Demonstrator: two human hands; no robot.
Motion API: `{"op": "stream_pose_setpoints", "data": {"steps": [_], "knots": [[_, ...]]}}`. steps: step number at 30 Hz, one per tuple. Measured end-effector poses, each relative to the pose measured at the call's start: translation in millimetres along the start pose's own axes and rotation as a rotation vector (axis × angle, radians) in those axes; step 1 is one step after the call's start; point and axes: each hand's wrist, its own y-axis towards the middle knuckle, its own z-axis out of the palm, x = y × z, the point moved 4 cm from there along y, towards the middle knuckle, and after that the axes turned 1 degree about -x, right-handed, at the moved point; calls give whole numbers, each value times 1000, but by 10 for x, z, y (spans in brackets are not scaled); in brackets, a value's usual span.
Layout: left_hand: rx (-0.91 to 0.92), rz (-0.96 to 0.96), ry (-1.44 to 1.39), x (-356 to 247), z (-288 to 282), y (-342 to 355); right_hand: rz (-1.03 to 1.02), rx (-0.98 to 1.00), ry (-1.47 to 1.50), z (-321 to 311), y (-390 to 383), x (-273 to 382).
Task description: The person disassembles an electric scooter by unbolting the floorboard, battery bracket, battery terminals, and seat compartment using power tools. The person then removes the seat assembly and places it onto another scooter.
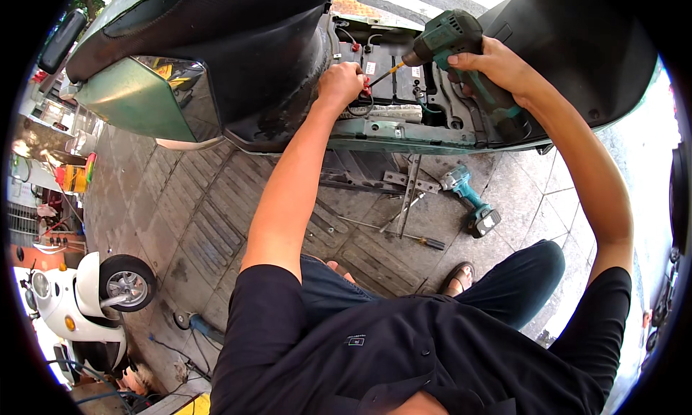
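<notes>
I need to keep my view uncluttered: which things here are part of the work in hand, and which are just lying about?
In use:
right hand gripping the teal power driver
left hand at the red-tipped cable
open battery bay of the scooter

Lying about:
second teal driver on the pavement
screwdriver
metal bracket
white scooter

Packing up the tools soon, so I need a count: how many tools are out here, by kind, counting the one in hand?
Teal power drills: 2, one in the right hand at, one on the pavement
Screwdrivers: 1, on the pavement
Total: 3
</notes>
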Motion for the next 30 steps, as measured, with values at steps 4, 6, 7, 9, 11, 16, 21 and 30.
{"op": "stream_pose_setpoints", "data": {"steps": [4,6,7,9,11,16,21,30], "knots": [[-1,1,-10,3,11,-1,-1,23,-38,40,43,74],[4,11,-26,4,7,-8,-14,37,-59,68,67,100],[4,10,-26,8,-1,-3,-27,50,-81,78,77,113],[22,32,-49,-1,-11,6,-42,41,-111,67,111,146],[35,41,-43,4,-24,-4,-56,34,-142,69,130,211],[52,93,-74,21,-36,-8,-44,124,-328,36,424,501],[55,97,-521,126,-130,53,161,367,-399,93,945,770],[281,-71,-900,97,-196,-83,262,93,-442,651,419,1251]]}}
